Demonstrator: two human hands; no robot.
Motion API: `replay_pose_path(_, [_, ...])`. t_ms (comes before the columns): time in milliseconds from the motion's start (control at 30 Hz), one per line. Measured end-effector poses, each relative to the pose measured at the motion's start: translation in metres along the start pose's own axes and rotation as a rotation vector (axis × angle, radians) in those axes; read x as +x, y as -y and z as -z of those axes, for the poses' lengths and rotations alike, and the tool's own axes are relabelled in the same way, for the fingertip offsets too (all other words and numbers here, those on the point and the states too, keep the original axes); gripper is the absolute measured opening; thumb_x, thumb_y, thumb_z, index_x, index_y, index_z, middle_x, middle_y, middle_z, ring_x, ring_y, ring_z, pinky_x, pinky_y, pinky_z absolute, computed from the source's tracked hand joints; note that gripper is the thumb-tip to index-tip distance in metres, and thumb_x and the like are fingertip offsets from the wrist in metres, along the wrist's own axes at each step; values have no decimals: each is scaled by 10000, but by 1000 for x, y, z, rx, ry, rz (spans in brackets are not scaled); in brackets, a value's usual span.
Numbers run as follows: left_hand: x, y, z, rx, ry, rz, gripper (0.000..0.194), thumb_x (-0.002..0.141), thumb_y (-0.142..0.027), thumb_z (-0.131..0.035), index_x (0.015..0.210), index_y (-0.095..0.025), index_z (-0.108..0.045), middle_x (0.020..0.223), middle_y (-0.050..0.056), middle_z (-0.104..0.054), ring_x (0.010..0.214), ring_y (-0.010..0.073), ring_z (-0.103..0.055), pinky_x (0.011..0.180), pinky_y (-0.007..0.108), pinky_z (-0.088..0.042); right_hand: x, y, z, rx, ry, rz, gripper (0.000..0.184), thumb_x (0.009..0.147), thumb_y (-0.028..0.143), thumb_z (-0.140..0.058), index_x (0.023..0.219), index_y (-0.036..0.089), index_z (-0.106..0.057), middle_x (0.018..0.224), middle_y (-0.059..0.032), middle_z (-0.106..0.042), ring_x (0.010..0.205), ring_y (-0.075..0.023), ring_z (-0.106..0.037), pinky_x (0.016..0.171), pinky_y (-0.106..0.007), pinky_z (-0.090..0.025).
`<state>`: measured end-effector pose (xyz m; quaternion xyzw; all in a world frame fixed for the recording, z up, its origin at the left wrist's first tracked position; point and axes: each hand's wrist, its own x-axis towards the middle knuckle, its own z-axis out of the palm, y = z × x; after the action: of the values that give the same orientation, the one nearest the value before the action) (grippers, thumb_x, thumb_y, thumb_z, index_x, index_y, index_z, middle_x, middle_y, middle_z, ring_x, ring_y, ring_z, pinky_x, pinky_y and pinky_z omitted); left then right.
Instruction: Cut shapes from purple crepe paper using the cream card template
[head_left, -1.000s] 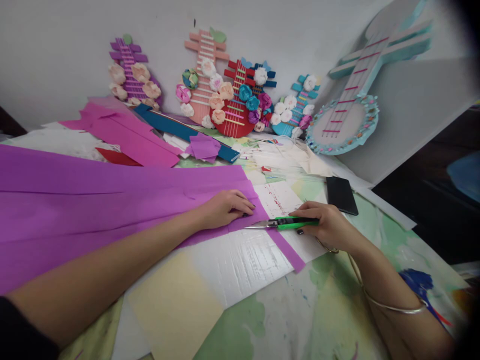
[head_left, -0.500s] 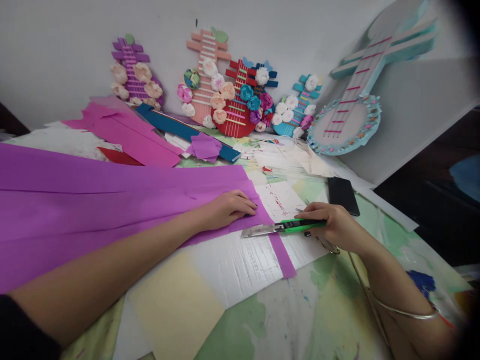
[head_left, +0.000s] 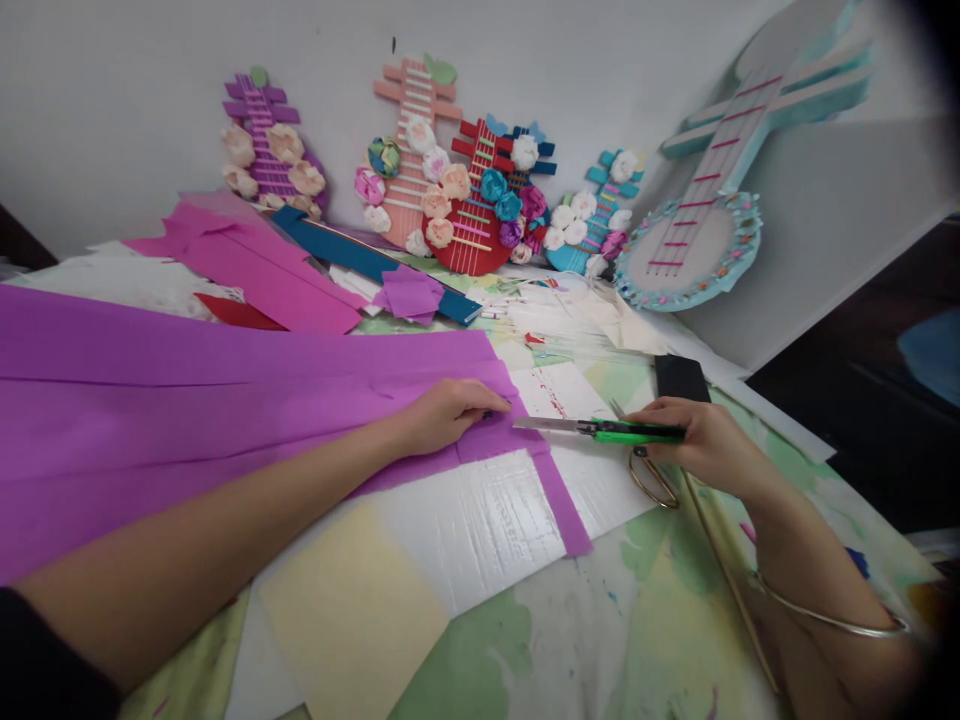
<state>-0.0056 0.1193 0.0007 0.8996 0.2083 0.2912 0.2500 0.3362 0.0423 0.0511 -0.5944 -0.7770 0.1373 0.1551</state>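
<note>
A wide sheet of purple crepe paper (head_left: 247,420) lies across the table's left side. At its right end my left hand (head_left: 450,412) rests on it, thumb and fingers pinched together on the paper near the edge. My right hand (head_left: 709,445) is closed around a green and black utility knife (head_left: 611,430). Its extended blade points left, the tip at the paper's right edge, just right of my left fingertips. From that edge a narrow purple strip (head_left: 562,505) runs toward me over a shiny white board (head_left: 495,515). Gold-handled scissors (head_left: 654,482) lie partly under my right hand.
Paper-flowered model instruments, such as a red one (head_left: 469,235), lean along the wall. Pink paper (head_left: 251,260) and a dark blue strip (head_left: 349,255) lie behind the purple sheet. A cream sheet (head_left: 352,620) is nearest me. A black flat object (head_left: 679,378) lies beyond my right hand.
My right hand has moved the knife right and slightly away from me, its blade leaving the strip's near side. My left fingers have drawn together into a pinch at the paper's edge.
</note>
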Motion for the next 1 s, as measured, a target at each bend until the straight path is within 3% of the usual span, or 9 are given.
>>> replay_pose_path(367, [1, -2, 0, 0, -10, 15, 300, 894, -72, -505, 1105, -191, -681, 1114, 68, -706, 1035, 175, -650, 922, 333, -505, 0, -5, 2, -52, -14, -112, 348, 659, 245, -621, 975, 205, -761, 921, -39, -716, 859, -246, -645, 776, -339, -466])
replay_pose_path(1000, [1, -3, 1, 39, 10, -13, 258, 894, -119, -549, 1111, -186, -672, 1108, 77, -704, 1034, 187, -643, 920, 348, -498, 5, 22, -16, 19, 24, 52, 329, 697, 183, -643, 997, 246, -763, 961, -26, -719, 862, -225, -666, 769, -309, -491])
